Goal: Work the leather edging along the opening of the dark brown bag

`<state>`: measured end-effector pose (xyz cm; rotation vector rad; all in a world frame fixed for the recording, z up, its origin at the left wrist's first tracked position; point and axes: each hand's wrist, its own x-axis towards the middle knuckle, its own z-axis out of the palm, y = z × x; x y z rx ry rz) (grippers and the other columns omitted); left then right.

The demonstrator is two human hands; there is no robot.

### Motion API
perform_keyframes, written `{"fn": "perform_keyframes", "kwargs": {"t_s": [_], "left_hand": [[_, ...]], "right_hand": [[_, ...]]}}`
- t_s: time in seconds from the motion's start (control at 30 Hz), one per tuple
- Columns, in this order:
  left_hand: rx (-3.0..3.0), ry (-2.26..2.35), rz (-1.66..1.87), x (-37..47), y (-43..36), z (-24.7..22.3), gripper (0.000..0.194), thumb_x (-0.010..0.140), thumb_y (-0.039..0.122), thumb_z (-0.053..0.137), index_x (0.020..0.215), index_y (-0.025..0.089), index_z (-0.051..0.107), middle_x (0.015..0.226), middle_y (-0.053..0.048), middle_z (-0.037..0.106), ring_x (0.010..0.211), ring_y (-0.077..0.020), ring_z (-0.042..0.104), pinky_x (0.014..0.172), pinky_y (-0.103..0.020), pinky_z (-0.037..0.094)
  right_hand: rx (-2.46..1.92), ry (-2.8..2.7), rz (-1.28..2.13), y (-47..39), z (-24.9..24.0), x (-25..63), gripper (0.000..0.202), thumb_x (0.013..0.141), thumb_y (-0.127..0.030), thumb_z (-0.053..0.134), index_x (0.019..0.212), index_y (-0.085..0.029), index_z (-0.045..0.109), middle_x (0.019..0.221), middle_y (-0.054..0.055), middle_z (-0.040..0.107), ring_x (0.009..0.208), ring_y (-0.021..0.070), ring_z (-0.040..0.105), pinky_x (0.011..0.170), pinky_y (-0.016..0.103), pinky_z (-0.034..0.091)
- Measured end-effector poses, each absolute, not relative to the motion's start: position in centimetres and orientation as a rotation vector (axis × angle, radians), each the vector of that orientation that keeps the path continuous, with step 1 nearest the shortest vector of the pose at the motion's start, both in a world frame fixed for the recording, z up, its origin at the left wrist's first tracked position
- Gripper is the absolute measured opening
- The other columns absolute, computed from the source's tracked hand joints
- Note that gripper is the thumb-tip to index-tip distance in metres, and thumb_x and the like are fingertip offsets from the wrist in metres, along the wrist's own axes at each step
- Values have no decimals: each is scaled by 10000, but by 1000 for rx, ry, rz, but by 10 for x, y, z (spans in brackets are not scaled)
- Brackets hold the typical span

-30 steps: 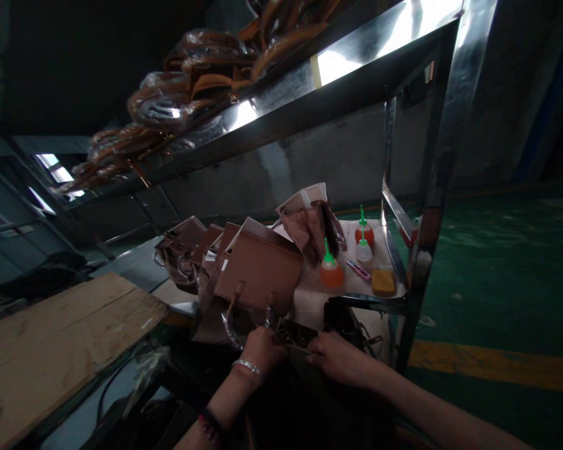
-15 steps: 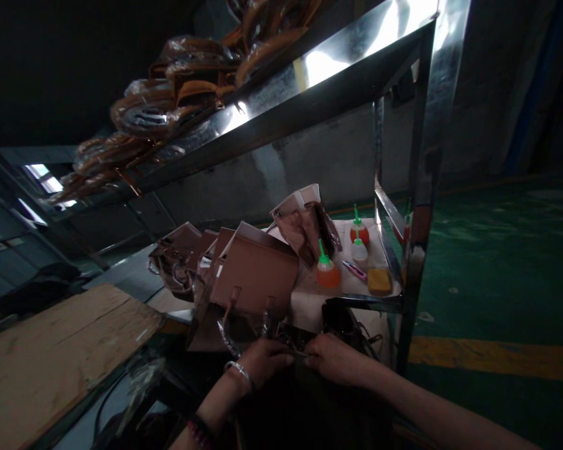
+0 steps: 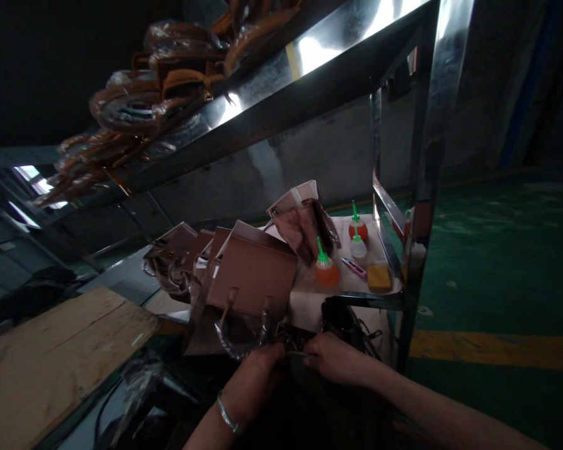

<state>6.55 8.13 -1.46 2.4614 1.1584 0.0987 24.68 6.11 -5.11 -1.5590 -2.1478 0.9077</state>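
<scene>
**Desk:** What do we see at the rack?

**Photographer:** A worker's two hands meet at a dark bag (image 3: 304, 381) low in front of a steel shelving unit (image 3: 403, 187). The left hand (image 3: 253, 378), a bangle on its wrist, is curled with its fingers pinching something thin at the bag's top edge. The right hand (image 3: 335, 357) is curled too, fingertips closed on the same edge, the two hands nearly touching.

**Desk:** How far along does the work look?

**Photographer:** Early to middling, by my reading. The dark bag sits below the shelf's front rail, at the hands, not among the brown handbags (image 3: 251, 275) stacked on the shelf itself. Whatever is being fastened or fitted at its mouth looks unfinished, since both hands are engaged there. The glue bottles (image 3: 326, 267) with green tips, a small pink tool (image 3: 355, 267) and a yellow sponge (image 3: 379, 277) lie on the white sheet, apart from both hands.

**Desk:** What can't be made out?

**Photographer:** Plenty. The dark bag is nearly lost in shadow; its shape, its hardware and the exact piece pinched cannot be told. Wrapped straps (image 3: 136, 106) on the top shelf are cut off by the frame. A wooden board (image 3: 60, 356) runs off at left, and the clutter beneath it is unreadable.
</scene>
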Motion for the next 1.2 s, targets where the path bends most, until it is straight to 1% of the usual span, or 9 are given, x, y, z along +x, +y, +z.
{"fn": "perform_keyframes", "kwargs": {"t_s": [0.23,0.33,0.5,0.57,0.63,0.7,0.77,0.97,1.2], "left_hand": [[2511,1295,20,60,73,-13,159,702,104,416,797,181,518,865,-30,561,794,-158,511,700,-236,370],[2559,1237,-5,59,68,-13,220,735,106,384,834,202,556,886,-29,549,792,-149,512,697,-228,375],[2421,1140,155,61,61,-16,240,692,77,422,837,189,576,968,-29,525,871,-134,485,777,-205,354],[2301,1273,178,63,63,-18,191,685,91,431,798,157,569,879,-32,550,818,-143,494,747,-225,358],[2184,1452,154,65,68,-22,113,677,107,439,711,135,543,722,-17,539,715,-150,490,651,-234,355],[2089,1569,137,66,74,-25,62,647,101,457,605,139,482,603,12,478,631,-141,458,559,-224,318],[2042,1599,153,67,80,-27,123,618,79,461,536,155,410,538,35,410,577,-126,418,509,-215,274],[2046,1509,226,64,91,-33,150,585,37,425,541,166,361,547,51,362,578,-107,379,521,-199,265],[2058,1483,231,65,94,-33,119,577,53,420,557,162,378,547,54,347,571,-104,364,518,-196,262]], "right_hand": [[-1543,-2147,911,61,-50,244,199,707,-180,449,684,-113,635,613,40,598,556,105,497,461,182,283],[-1542,-2140,908,60,-50,242,197,704,-176,448,667,-115,631,608,41,599,556,109,502,458,184,281],[-1541,-2126,900,58,-52,243,215,719,-177,424,678,-120,628,618,49,607,561,120,513,446,191,277],[-1520,-2133,895,57,-53,244,216,722,-176,423,689,-121,630,644,57,618,589,130,526,471,196,297],[-1482,-2144,900,57,-55,245,215,720,-168,422,715,-131,634,680,58,630,626,137,540,516,202,324],[-1424,-2155,922,58,-56,245,227,720,-157,415,775,-158,636,731,41,640,676,136,552,568,199,345],[-1367,-2161,956,58,-57,245,245,722,-150,407,819,-182,630,750,18,641,703,129,557,593,190,353],[-1279,-2166,1012,61,-63,244,218,706,-155,418,769,-171,626,693,-4,621,647,117,537,553,175,348],[-1243,-2167,1042,62,-64,246,217,689,-135,420,751,-155,627,660,-9,597,616,110,509,537,173,334]]}}
